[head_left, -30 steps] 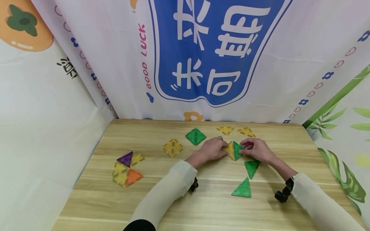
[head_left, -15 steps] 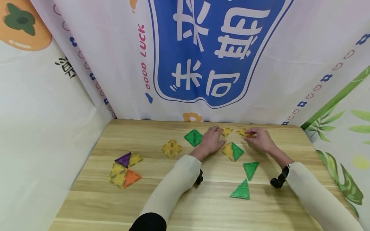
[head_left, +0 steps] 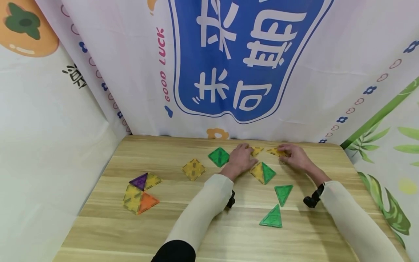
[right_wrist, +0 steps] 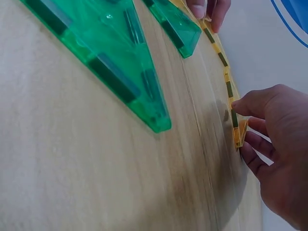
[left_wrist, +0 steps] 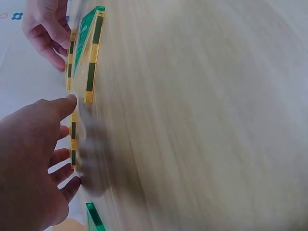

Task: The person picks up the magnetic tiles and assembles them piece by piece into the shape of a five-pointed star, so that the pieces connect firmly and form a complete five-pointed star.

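Note:
Two yellow triangular magnetic tiles lie near the table's far edge. My left hand holds the left yellow tile, thumb at its near side and fingers behind its edge. My right hand pinches the right yellow tile between thumb and fingers, seen edge-on as a yellow tile in the right wrist view. A small gap separates the two tiles in the head view. Just in front of them lies a diamond of a yellow triangle joined to a green triangle.
Two loose green triangles, one and another, lie nearer me. To the left are a green diamond, a yellow diamond and a cluster with a purple triangle and an orange triangle. A printed curtain borders the table.
Both hands have let go of the yellow-and-green diamond and moved toward the far edge, taking hold of the two yellow tiles. In the last half second they barely moved.

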### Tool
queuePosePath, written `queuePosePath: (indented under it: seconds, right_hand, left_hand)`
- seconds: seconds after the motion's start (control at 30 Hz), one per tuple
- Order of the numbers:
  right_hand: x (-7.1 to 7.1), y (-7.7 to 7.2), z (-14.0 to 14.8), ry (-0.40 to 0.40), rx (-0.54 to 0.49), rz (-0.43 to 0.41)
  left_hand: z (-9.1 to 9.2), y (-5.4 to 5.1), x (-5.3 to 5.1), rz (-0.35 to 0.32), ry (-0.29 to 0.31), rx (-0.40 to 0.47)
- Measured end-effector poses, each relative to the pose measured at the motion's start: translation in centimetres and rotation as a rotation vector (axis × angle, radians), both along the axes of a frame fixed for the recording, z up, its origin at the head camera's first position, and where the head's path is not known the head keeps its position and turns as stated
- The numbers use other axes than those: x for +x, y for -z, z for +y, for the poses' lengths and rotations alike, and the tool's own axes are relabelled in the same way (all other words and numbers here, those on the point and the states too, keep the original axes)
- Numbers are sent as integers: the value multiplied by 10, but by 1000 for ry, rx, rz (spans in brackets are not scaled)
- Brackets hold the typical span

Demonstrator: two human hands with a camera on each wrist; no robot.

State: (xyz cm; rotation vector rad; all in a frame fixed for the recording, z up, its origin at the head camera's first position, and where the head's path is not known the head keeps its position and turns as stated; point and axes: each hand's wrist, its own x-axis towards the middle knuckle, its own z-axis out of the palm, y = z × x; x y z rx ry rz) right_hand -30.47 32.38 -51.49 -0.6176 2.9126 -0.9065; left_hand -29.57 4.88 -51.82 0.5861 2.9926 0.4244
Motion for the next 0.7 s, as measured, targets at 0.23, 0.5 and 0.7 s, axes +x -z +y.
queuePosePath:
  seconds: [0.23,0.5,0.7]
  right_hand:
    - [-4,-1,-3,-2,29,-21]
    - [-9,-3,-6,66,9,-52]
    - [-11,-3,-9,97,-18,-48]
  left_hand:
    - [-2,-3,-1,20,-4,-17]
    - [-7,-5,-8,33,7,-81]
    - [-9,-6,-11,36,36,-83]
